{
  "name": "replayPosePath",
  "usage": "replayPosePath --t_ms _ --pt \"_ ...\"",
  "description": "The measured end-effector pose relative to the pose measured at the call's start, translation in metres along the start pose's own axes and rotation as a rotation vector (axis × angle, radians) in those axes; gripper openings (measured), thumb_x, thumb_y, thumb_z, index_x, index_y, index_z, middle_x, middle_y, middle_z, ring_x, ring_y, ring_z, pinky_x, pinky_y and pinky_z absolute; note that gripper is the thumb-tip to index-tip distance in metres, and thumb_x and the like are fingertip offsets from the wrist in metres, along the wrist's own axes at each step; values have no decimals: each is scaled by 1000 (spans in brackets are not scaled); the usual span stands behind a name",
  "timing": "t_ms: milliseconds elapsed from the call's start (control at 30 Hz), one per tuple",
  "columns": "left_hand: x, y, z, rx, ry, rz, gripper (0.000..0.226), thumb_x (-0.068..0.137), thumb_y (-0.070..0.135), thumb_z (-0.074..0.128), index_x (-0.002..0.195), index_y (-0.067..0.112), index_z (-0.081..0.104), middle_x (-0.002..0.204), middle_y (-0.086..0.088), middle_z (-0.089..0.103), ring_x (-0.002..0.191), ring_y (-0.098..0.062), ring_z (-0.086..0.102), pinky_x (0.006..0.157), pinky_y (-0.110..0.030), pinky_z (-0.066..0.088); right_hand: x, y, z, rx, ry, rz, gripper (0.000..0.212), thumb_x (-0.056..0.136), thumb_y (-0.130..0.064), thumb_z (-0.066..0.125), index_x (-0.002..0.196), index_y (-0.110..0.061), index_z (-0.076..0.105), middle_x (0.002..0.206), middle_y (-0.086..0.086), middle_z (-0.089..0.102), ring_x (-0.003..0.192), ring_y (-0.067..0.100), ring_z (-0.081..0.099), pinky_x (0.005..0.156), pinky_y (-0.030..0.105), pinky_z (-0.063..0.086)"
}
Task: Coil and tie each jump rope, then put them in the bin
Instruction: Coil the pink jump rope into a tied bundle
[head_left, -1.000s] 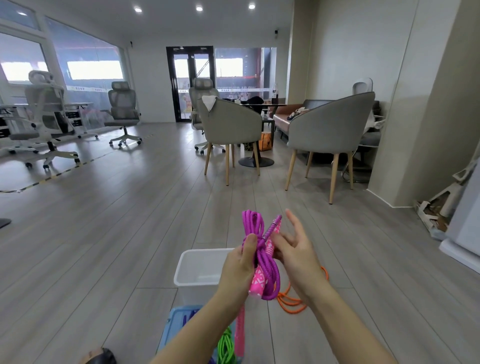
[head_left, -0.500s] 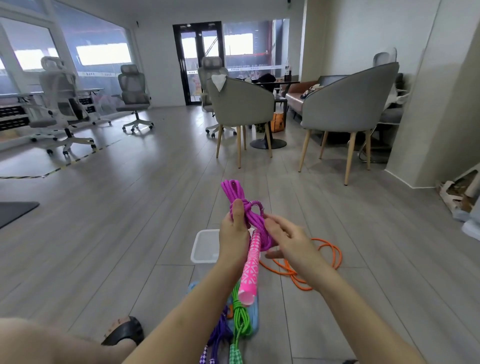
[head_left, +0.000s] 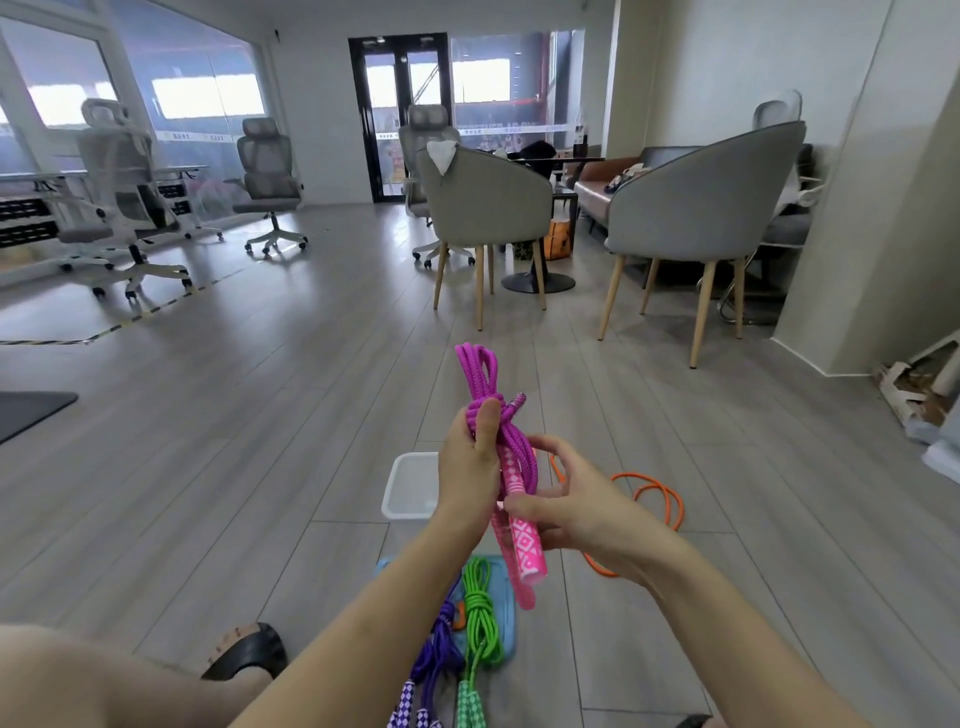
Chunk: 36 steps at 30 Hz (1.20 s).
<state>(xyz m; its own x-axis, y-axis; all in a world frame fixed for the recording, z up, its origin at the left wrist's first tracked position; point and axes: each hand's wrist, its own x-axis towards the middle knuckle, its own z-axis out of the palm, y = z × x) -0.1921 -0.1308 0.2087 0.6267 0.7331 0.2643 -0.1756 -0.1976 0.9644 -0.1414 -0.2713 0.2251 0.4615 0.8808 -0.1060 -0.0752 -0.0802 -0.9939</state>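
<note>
Gripping the coiled magenta jump rope (head_left: 485, 410) up top with left hand (head_left: 465, 467) | right hand (head_left: 571, 506) pinching its pink handle (head_left: 524, 540) | rope held just above the white bin (head_left: 410, 486) | orange rope (head_left: 654, 493) right of bin

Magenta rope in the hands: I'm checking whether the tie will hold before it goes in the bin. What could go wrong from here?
1. The magenta rope is pinned only by the left hand's thumb; easing off could let the wrap unwind.
2. The pink handles hang below the right hand and might swing or drag the coil loose.
3. The white bin sits behind both hands, so a blind drop could miss it.
</note>
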Motion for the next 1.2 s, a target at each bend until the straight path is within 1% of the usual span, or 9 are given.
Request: replayPosePath --t_ms 100,300,500,633,767,900,1033,1133,1200 --pt "11 13 -9 -96 164 -33 42 103 53 44 97 15 62 68 6 60 54 -3 59 55 -22 47 -4 9 -10 -246 -169 80 83 85 -3 81 145 -34 32 103 22 77 94 37 75 80 45 61" --pt "27 12 -25 -203 67 -107 54 97 67 46 91 15 59 73 -10 52 72 -32 54 74 -61 54 9 49 -10 -566 -82 7 34 81 -19 73 112 -29 63 105 4 75 100 26 73 94 55 57" --pt "11 7 -12 -177 -70 -89 62 95 71 44 96 12 61 79 -12 56 74 -29 52 76 -49 46 17 37 8 -352 116 -143 9 99 -27 67 104 -20 65 91 6 78 89 19 75 85 38 57" --pt "9 19 -11 -310 -89 -161 61 83 70 49 101 12 57 64 4 56 62 -29 61 76 -51 58 16 57 9 -605 176 -190 6 98 -32 64 95 -28 68 88 -5 75 85 8 72 85 42 59" --pt "-1 20 -7 -280 -134 -195 60 83 68 48 97 11 56 70 -5 57 64 -36 66 76 -52 59 19 62 -1 -711 183 -147 6 95 -35 70 90 -37 66 82 -6 69 76 7 64 75 32 53" --pt "-3 17 -12 -163 -252 -152 64 90 68 44 99 7 62 87 -21 65 86 -55 66 87 -63 54 21 48 -28 -638 114 -62 37 92 -28 74 128 -30 67 111 -12 69 92 1 63 77 18 48" --pt "-6 15 -13 -220 -366 -169 58 96 55 41 118 6 63 84 -7 70 74 -20 67 73 -36 59 26 29 -42 -263 319 -154 35 97 1 54 118 -22 70 112 -6 73 106 15 67 81 20 48" --pt "-14 10 -6 -239 -449 -175 57 102 52 41 130 5 57 94 -16 68 75 -23 66 73 -51 60 25 13 -35 82 332 -238 25 106 -22 52 122 -18 70 118 0 75 111 18 68 86 32 53" --pt "-19 8 0 -248 -468 -189 56 104 49 44 134 2 52 97 -19 64 77 -23 63 71 -47 55 24 7 -29 228 277 -297 29 107 -30 50 121 -14 70 107 5 73 97 15 68 78 31 55"
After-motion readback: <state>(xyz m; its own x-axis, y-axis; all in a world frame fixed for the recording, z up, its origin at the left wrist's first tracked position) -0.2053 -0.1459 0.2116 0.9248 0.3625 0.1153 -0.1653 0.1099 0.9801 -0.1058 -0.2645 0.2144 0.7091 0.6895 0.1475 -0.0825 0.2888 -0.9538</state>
